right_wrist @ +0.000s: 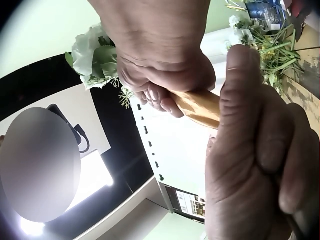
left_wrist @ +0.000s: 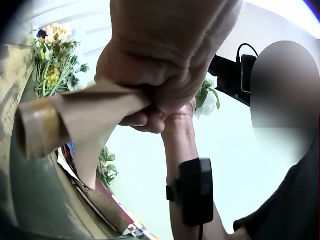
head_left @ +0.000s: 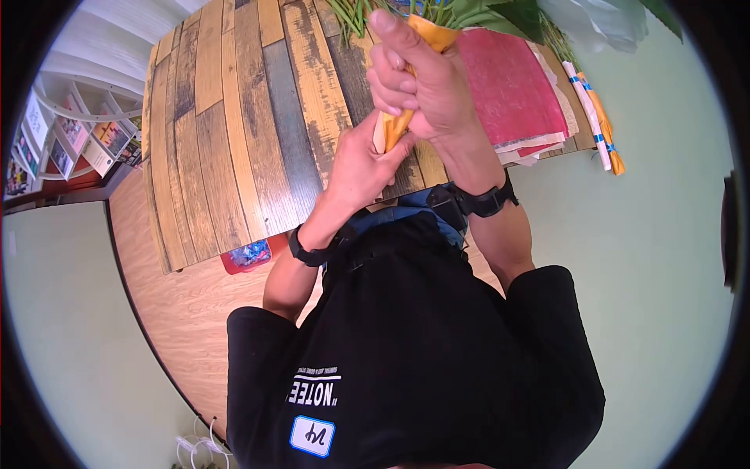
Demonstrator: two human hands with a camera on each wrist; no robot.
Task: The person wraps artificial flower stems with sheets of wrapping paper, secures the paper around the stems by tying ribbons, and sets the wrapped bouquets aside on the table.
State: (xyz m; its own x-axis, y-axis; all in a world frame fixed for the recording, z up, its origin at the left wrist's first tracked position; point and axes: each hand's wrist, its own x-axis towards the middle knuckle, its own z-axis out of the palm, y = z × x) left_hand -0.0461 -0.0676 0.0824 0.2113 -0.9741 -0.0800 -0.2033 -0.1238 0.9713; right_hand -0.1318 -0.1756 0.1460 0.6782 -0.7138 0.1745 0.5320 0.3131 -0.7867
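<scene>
Over the table [head_left: 234,117], the brown paper wrap [head_left: 397,129] runs lengthwise away from the body, right hand [head_left: 430,86] curled round it nearer the greenery [head_left: 473,17], left hand [head_left: 361,162] pinching its near end.

Head view looks down over the worktop [head_left: 219,117]; wrist views sit way closer, sideways-ish, both catching its planks.
</scene>
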